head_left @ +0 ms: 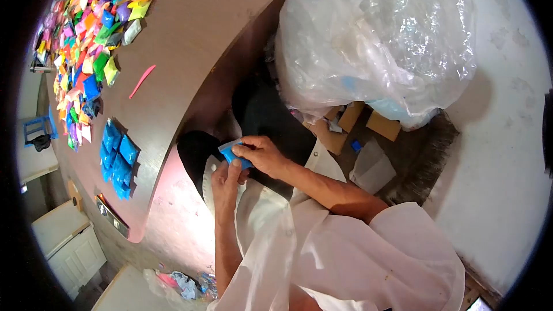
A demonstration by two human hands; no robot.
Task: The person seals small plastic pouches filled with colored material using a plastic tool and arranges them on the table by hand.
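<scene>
A small clear bag with blue stuff inside is held above my lap, its pale top edge pointing up and left. My left hand grips the bag's lower side, the thumb pressed against it. From the right, my right hand pinches the upper part with thumb and fingers. Some fingertips are hidden behind the bag. To the left, a cluster of similar blue packets lies on the brown table.
Many colourful packets are heaped along the table's far side. A pink plastic stick lies on the tabletop. At the right a large clear plastic bag bulges above cardboard pieces. Plastic scraps lie at the bottom left.
</scene>
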